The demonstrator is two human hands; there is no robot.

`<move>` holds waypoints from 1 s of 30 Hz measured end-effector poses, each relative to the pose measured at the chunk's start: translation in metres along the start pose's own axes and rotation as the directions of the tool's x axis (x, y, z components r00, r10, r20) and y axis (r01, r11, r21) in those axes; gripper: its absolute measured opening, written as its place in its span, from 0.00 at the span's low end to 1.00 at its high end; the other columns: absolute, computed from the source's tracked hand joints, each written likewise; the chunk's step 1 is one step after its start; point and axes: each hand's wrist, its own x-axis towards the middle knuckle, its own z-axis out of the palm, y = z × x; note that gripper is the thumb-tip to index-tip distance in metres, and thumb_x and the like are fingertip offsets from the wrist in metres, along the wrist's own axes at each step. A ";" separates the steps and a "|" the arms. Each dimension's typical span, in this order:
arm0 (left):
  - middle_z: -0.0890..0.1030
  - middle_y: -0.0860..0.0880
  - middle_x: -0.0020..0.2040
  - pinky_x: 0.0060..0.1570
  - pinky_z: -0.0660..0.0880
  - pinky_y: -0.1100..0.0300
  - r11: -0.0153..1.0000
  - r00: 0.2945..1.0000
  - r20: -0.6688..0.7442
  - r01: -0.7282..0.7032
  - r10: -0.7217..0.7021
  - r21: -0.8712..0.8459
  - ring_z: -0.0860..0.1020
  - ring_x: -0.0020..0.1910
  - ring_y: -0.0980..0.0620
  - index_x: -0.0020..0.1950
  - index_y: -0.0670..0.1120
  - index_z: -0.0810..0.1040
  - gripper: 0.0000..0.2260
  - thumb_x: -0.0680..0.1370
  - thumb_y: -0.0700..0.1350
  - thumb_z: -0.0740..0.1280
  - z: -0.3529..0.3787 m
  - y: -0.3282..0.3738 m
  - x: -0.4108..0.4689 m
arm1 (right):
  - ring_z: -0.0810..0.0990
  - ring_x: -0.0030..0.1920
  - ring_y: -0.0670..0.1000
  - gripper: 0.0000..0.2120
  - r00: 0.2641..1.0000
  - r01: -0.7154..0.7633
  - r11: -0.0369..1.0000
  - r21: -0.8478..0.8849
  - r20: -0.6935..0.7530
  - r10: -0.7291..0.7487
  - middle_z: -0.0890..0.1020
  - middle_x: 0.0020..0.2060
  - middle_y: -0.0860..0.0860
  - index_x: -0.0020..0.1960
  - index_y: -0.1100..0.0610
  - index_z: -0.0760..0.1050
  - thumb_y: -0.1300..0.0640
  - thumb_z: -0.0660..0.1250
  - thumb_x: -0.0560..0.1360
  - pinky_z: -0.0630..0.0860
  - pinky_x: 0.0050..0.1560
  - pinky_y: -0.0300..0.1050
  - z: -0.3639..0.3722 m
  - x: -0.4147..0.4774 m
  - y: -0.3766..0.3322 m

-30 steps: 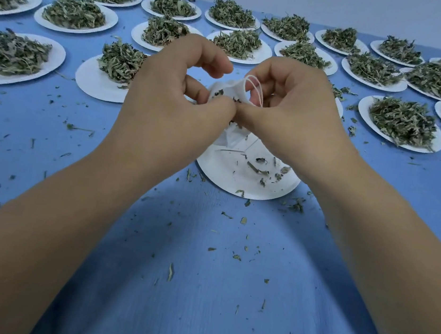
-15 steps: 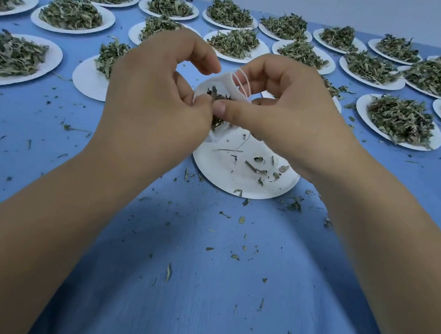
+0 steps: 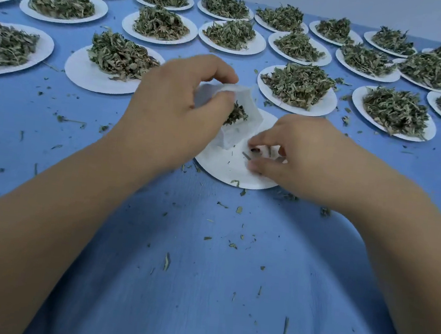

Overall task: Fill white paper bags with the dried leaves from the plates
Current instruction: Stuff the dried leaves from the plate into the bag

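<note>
White paper bag [image 3: 238, 134], pinched at its upper edge by the thumb and forefinger of my left hand [image 3: 176, 111]. These fingers [image 3: 223, 98] grasp the paper so that the mouth gapes toward my right, and dried leaves [image 3: 237, 113] show dark inside it. The bag hangs tilted over the far side of a nearly bare plate [image 3: 222, 164]; whether its lower corner rests on the plate cannot be told.

My right hand [image 3: 307, 155] is lowered onto that plate, its fingers [image 3: 258, 142] curled around the last leaf scraps [image 3: 247, 156]. Blur hides whether they have closed on a scrap or stand just apart from it.

Further out, crumbs [image 3: 166, 261] lie scattered over the blue worktop [image 3: 198, 289]. Heaped plates [image 3: 320, 111] stand just beyond the bag and run in rows to the back.

Likely faults from here, as I judge them:
- The mouth is held at one edge only, so it may fold shut as the scraps arrive.
- The tilt may let leaves already inside slide out.
- The scraps are small and brittle, so they may crumble or drop short and join the litter on the worktop.
</note>
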 end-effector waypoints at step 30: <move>0.74 0.54 0.53 0.44 0.64 0.63 0.964 0.971 0.230 -0.120 0.065 0.236 0.71 0.51 0.55 0.62 0.56 0.76 0.23 0.67 0.54 0.65 -0.015 -0.022 0.012 | 0.81 0.43 0.39 0.07 1.000 -0.015 0.984 0.179 -0.005 0.016 0.84 0.39 0.39 0.47 0.48 0.87 0.60 0.75 0.74 0.74 0.45 0.27 -0.007 0.002 -0.009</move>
